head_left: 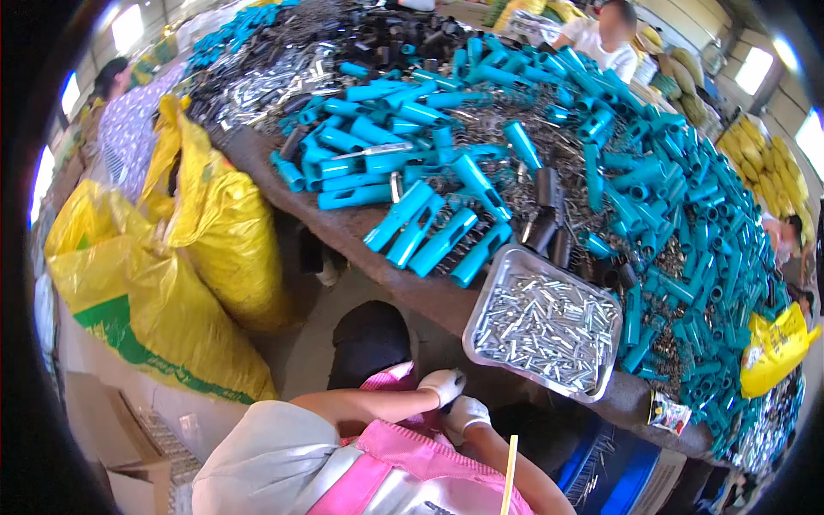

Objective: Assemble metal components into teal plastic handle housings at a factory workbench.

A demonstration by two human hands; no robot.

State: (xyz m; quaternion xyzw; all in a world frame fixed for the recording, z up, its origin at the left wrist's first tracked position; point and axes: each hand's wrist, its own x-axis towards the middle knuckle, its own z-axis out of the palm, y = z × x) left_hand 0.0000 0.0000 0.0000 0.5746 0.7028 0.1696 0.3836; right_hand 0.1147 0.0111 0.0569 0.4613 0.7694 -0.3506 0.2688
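Observation:
In white gloves, my left hand (443,386) and my right hand (468,415) are close together over my lap, just below the table's near edge. The fingers of both look curled in. A small dark thing seems to lie at the left fingertips, but what either hand grips is too small and shaded to make out. Up and to the right of them, a clear plastic tray (499,283) full of small silver metal pins (549,330) sits at the table edge. Several teal slotted tubes (442,240) lie side by side left of the tray.
Teal tubes (652,172), black parts and springs heap over the table (378,266). Full yellow sacks (146,292) stand at left. At lower right is a blue box (605,472) with thin metal pieces. A yellow bag (772,352) lies far right. People (605,43) sit around the table.

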